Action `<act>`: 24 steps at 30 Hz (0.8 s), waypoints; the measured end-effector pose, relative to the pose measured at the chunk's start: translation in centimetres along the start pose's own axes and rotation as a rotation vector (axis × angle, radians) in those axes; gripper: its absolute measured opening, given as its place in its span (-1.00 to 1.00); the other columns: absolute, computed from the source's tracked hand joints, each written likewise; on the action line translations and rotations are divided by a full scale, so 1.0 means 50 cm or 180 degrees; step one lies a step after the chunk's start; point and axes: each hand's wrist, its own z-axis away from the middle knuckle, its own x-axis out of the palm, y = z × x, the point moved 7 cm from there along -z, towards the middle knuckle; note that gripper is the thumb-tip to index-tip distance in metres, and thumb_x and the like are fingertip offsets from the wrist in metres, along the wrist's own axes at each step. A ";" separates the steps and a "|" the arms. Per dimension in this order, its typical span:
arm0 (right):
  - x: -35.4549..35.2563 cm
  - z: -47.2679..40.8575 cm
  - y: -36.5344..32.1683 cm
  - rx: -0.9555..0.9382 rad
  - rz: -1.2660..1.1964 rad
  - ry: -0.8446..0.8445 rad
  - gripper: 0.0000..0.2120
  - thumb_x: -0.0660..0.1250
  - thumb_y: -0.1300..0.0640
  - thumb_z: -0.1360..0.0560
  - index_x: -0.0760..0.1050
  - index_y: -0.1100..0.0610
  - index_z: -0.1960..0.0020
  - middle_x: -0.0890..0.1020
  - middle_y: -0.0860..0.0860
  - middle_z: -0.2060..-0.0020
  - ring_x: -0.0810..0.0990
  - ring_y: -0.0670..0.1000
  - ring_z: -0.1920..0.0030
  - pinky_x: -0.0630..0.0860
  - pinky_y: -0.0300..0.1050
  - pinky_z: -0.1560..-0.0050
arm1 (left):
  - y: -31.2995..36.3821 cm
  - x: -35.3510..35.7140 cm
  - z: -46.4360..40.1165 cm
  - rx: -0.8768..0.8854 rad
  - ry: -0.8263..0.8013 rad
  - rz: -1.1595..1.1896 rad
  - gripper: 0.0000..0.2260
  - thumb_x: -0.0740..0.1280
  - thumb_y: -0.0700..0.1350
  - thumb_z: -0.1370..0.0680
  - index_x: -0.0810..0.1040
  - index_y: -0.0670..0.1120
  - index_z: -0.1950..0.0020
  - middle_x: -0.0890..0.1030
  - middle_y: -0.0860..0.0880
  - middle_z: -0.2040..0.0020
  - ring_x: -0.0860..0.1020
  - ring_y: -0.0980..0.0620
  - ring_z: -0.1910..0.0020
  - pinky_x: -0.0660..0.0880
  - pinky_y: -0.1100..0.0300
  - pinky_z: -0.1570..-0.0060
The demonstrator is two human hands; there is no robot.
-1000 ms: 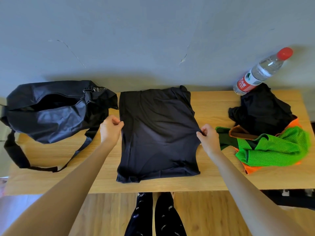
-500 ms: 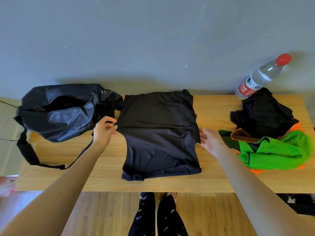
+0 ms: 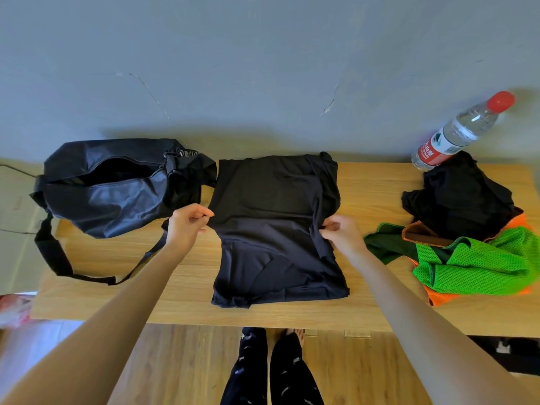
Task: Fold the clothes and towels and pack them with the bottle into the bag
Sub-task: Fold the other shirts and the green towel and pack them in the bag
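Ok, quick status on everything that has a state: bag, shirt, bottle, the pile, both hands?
bag: unzipped, open.
black shirt: partly folded, flat on the table.
bottle: capped, upright.
black garment: crumpled, unfolded.
green mesh cloth: bunched, unfolded, atop an orange mesh cloth.
left hand: pinches the shirt's left edge.
right hand: pinches the shirt's right edge.

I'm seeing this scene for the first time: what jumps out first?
The dark shirt spread mid-table, its side edges pinched by the left hand and right hand. Far right, bright green mesh cloth glows beside a red-capped bottle; an open black bag sits left.
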 end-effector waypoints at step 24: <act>-0.133 0.038 0.006 -0.0053 -0.1142 0.0732 -0.85 0.39 0.35 -0.43 0.48 0.14 0.15 0.54 0.02 0.30 0.50 -0.07 0.25 0.39 -0.23 0.17 | 0.004 -0.056 0.014 0.0036 0.0193 0.0251 -0.83 0.30 -0.32 -0.53 0.61 -0.09 0.02 0.57 -0.02 0.22 0.57 0.09 0.20 0.54 0.31 0.15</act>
